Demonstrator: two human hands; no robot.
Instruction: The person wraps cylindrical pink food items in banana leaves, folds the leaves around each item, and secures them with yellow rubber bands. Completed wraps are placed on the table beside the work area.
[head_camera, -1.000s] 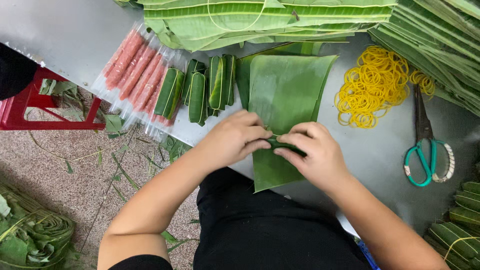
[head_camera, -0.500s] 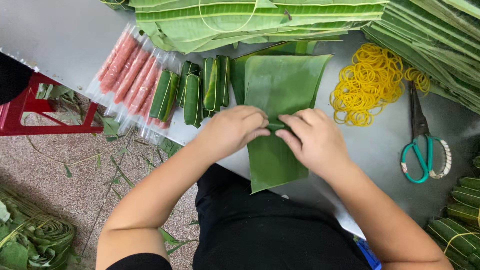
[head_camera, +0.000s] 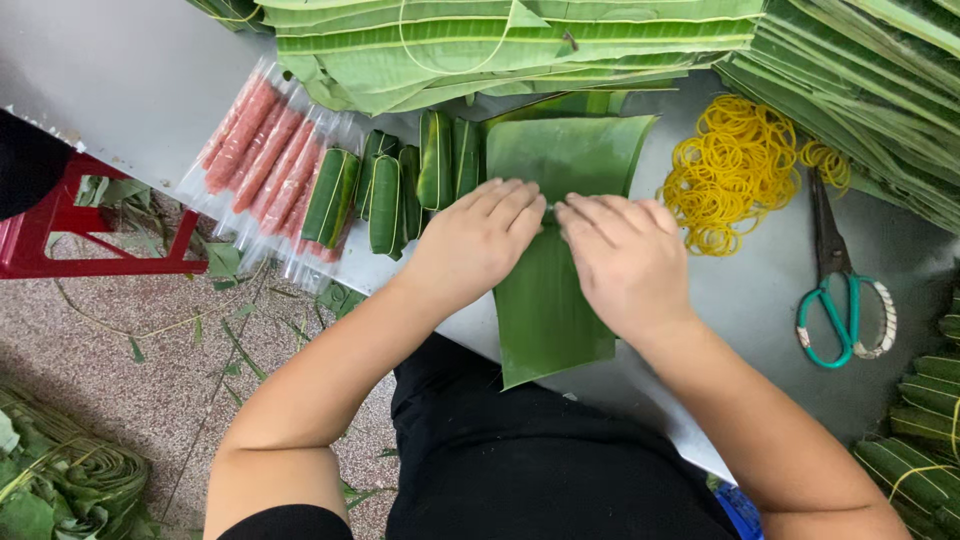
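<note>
Left hand, right hand: both pressing flat, nothing clenched, on banana leaf. Risk: leaf likely splits along grain under hard pressure.

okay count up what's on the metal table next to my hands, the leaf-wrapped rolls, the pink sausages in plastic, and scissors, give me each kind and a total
Leaf-wrapped rolls, left of the left hand: 5
Pink sausages in clear plastic: about 5; their edges blur together
Scissors, right of the right hand: 1
Total: about 11

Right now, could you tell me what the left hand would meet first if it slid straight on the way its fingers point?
Probably the right hand: the left hand points rightwards, fingertips nearly touching it.
</note>
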